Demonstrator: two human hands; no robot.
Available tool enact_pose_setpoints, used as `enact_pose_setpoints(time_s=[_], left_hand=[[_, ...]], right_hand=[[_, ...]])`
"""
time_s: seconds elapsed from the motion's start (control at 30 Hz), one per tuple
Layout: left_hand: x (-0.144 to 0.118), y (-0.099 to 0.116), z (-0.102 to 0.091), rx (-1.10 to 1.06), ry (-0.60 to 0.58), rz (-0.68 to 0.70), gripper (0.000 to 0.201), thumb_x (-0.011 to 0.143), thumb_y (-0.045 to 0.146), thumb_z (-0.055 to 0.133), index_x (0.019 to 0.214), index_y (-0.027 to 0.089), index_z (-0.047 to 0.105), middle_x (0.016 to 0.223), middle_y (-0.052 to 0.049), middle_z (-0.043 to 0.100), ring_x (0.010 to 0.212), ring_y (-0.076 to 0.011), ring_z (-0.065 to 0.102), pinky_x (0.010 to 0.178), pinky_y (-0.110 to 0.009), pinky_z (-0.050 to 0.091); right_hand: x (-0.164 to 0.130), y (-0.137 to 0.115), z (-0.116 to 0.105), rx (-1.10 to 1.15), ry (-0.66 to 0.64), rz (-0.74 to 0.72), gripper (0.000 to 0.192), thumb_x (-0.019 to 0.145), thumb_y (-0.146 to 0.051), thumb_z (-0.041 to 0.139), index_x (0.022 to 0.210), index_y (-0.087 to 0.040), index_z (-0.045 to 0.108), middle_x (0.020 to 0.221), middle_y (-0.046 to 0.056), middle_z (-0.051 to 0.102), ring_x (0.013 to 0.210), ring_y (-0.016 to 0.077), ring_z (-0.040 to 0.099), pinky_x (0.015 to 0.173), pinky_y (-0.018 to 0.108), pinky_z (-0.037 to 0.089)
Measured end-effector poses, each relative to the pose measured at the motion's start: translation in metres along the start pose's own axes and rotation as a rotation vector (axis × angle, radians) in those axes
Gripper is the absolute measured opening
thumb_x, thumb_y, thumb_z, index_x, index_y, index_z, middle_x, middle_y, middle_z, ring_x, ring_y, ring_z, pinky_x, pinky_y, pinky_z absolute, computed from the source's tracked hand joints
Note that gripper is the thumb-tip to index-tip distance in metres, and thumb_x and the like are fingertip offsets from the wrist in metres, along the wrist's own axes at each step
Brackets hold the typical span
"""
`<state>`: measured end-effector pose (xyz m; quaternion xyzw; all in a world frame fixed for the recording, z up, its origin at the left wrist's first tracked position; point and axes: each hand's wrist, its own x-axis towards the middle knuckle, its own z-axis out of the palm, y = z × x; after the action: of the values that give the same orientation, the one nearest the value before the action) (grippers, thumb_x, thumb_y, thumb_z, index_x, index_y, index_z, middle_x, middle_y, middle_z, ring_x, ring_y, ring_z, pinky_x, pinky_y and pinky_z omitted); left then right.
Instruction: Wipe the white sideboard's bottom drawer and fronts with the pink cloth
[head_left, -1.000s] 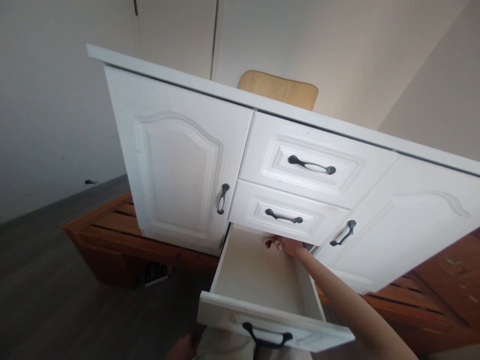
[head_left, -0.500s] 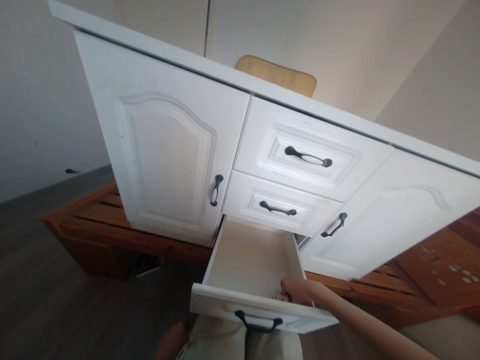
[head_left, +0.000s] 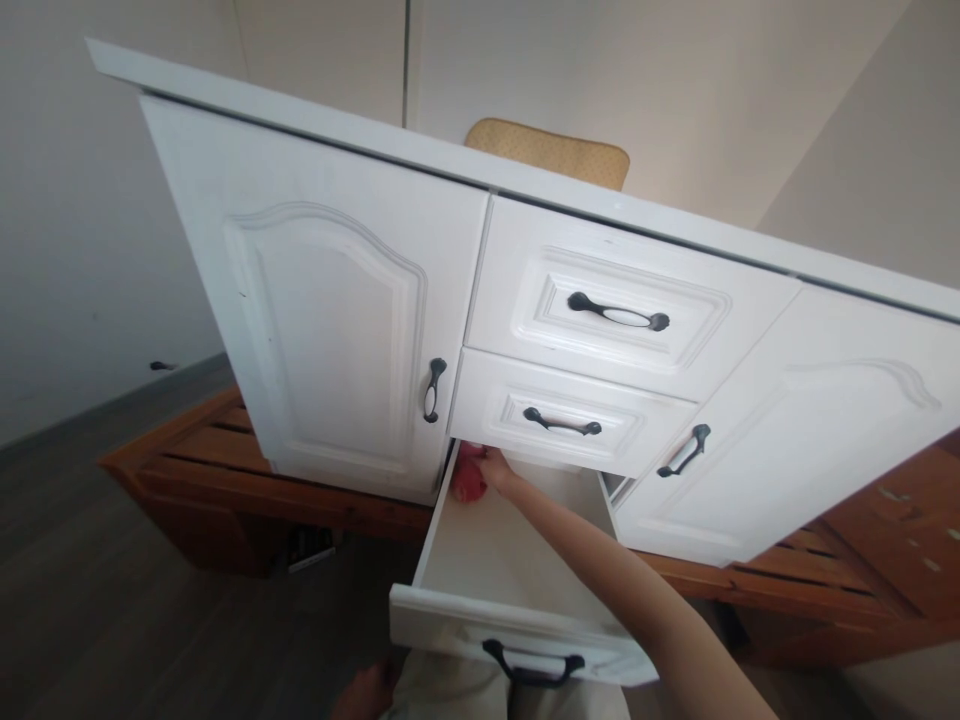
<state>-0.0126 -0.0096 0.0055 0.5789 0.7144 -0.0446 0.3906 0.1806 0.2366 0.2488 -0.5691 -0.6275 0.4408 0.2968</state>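
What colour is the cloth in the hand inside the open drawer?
Pinkish red. The cloth sits bunched under the right hand at the drawer's back left corner, in the head view.

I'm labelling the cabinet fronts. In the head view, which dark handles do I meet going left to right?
Left door's upright handle → bottom open drawer's handle → middle drawer's handle → top drawer's handle → right door's slanted handle.

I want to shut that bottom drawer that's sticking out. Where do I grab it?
Probably by the dark bar handle on the open drawer front. It bows outward at the middle, leaving a gap, so come from the front and curl fingers over it. The right hand is reaching inside with a pink cloth, so wait.
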Motion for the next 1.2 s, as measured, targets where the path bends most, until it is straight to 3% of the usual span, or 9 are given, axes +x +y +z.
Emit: enact_pose_setpoints(time_s=[0.1,0.23,0.33,0.43,0.53,0.67,0.97,1.07,1.2], left_hand=[[-0.001,-0.001,0.001,-0.039,0.005,0.025,0.042,0.098,0.024,0.037,0.118,0.019,0.074,0.121,-0.016,0.077,0.117,-0.0288,0.071,0.089,-0.037,0.055],[-0.007,0.001,-0.003,-0.079,0.027,0.062,0.039,0.096,0.026,0.041,0.114,0.019,0.074,0.119,-0.017,0.078,0.115,-0.0294,0.072,0.09,-0.037,0.055],[-0.009,0.003,-0.005,-0.119,0.035,0.051,0.036,0.095,0.028,0.043,0.108,0.021,0.075,0.115,-0.016,0.079,0.114,-0.0297,0.072,0.09,-0.038,0.054],[-0.009,0.004,-0.004,-0.124,0.031,0.035,0.036,0.095,0.03,0.043,0.106,0.021,0.076,0.113,-0.016,0.079,0.113,-0.031,0.073,0.088,-0.039,0.055],[-0.007,0.003,-0.003,-0.106,0.023,0.029,0.035,0.095,0.031,0.044,0.108,0.021,0.075,0.114,-0.016,0.079,0.113,-0.0305,0.073,0.087,-0.037,0.055],[-0.006,0.001,-0.003,-0.072,-0.006,0.041,0.035,0.095,0.03,0.044,0.112,0.021,0.074,0.118,-0.015,0.078,0.115,-0.03,0.072,0.087,-0.037,0.054],[0.002,-0.004,-0.001,-0.071,-0.05,0.054,0.036,0.097,0.032,0.041,0.11,0.02,0.073,0.116,-0.016,0.078,0.114,-0.0314,0.072,0.085,-0.038,0.053],[0.002,-0.005,0.002,-0.092,-0.042,0.053,0.036,0.097,0.034,0.042,0.11,0.019,0.072,0.117,-0.018,0.078,0.114,-0.0319,0.072,0.085,-0.038,0.052],[0.003,-0.004,0.005,-0.103,-0.023,0.036,0.037,0.096,0.034,0.042,0.11,0.019,0.073,0.117,-0.019,0.077,0.116,-0.0342,0.071,0.088,-0.041,0.052]], right_hand=[[0.002,-0.003,0.013,-0.046,0.01,0.036,0.047,0.068,-0.008,0.057,0.114,-0.018,0.056,0.106,0.01,0.068,0.097,0.0272,0.065,0.083,0.04,0.055],[-0.034,-0.001,0.007,-0.107,-0.131,0.034,0.054,0.061,-0.006,0.061,0.113,-0.021,0.058,0.098,0.002,0.067,0.091,0.023,0.065,0.081,0.035,0.054],[-0.07,-0.005,0.003,-0.224,-0.499,-0.035,0.043,0.053,-0.004,0.07,0.093,-0.02,0.064,0.085,-0.002,0.065,0.082,0.0206,0.062,0.079,0.032,0.052],[-0.095,-0.019,0.009,-0.447,-0.956,-0.252,0.033,0.056,-0.005,0.071,0.084,-0.02,0.062,0.087,-0.001,0.062,0.084,0.0191,0.058,0.082,0.031,0.049],[-0.104,-0.035,0.013,-0.563,-1.113,-0.342,0.026,0.065,-0.008,0.067,0.087,-0.02,0.06,0.091,0.0,0.062,0.084,0.018,0.056,0.08,0.029,0.046],[-0.113,-0.031,-0.012,-0.671,-1.112,-0.271,0.032,0.068,-0.013,0.065,0.099,-0.02,0.06,0.091,0.0,0.062,0.078,0.0171,0.054,0.071,0.027,0.043],[-0.182,0.035,-0.162,-0.797,-0.97,0.21,0.048,0.06,-0.004,0.051,0.101,-0.016,0.073,0.082,0.0,0.07,0.072,0.0177,0.059,0.062,0.026,0.041],[-0.189,0.031,-0.163,-0.928,-0.931,0.178,0.054,0.06,-0.002,0.051,0.105,-0.017,0.076,0.086,0.003,0.076,0.072,0.0184,0.063,0.062,0.026,0.041],[-0.158,0.009,-0.132,-1.126,-0.885,-0.081,0.041,0.068,-0.003,0.056,0.096,-0.02,0.08,0.088,0.006,0.08,0.072,0.018,0.067,0.064,0.025,0.046]])
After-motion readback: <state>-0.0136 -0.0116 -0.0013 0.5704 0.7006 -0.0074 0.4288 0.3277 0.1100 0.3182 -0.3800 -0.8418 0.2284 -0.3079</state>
